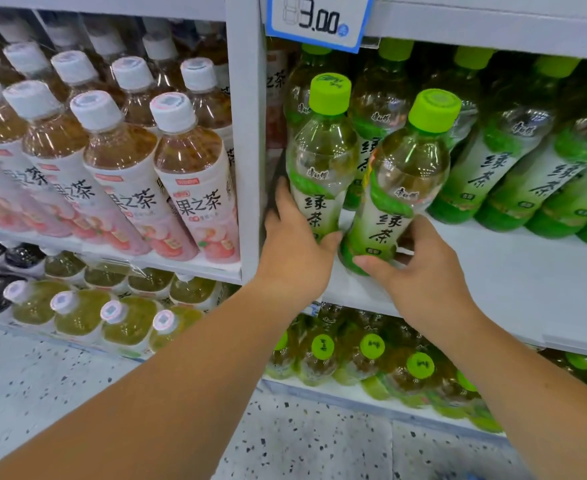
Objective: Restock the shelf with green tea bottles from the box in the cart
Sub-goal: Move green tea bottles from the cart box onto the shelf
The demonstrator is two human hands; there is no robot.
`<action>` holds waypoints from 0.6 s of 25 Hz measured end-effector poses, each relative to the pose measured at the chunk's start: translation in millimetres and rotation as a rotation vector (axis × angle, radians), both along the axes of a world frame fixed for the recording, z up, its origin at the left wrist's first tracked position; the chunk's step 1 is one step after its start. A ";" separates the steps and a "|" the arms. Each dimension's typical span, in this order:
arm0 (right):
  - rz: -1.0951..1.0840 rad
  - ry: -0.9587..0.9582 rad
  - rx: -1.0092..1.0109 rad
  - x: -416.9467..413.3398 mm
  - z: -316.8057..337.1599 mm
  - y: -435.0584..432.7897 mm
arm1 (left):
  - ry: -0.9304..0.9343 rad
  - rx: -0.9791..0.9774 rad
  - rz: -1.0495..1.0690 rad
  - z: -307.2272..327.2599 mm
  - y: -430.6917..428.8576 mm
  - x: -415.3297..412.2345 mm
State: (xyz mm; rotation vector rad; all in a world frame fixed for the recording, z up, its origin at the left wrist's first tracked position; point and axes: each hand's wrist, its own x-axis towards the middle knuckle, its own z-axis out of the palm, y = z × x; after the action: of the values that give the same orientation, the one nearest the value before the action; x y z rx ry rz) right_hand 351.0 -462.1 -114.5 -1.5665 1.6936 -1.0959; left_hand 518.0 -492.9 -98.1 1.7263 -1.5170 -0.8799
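You are mid-way in the restocking: the fingers of your left hand curl around one green tea bottle at the left end of the shelf, just beside the upright divider, and your right hand grips a second green tea bottle, tilted, its base near the shelf front. Behind at the right, rows of green tea bottles stand, but the shelf front there is bare, so I judge more bottles are left to bring; box and cart are not in view.
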 end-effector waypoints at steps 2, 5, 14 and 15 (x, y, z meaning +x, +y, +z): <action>-0.017 -0.022 -0.030 4.9 -5.2 -9.8 | -0.014 0.050 0.049 -3.6 -7.8 -4.4; -0.034 -0.061 -0.068 10.4 -14.8 -20.6 | 0.017 -0.050 0.136 -11.4 -12.2 -7.9; 0.027 0.020 -0.119 17.4 -28.3 -31.6 | -0.250 -0.199 0.131 -35.4 -8.1 -7.3; 0.019 0.055 -0.115 18.2 -29.2 -31.8 | -0.256 -0.214 0.149 -36.1 -7.4 -8.7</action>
State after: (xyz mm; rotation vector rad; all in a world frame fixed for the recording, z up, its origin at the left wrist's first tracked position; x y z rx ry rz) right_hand 369.3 -493.9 -143.8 -1.6955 1.6738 -1.1690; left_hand 509.3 -500.3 -134.2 1.8155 -1.5563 -0.4156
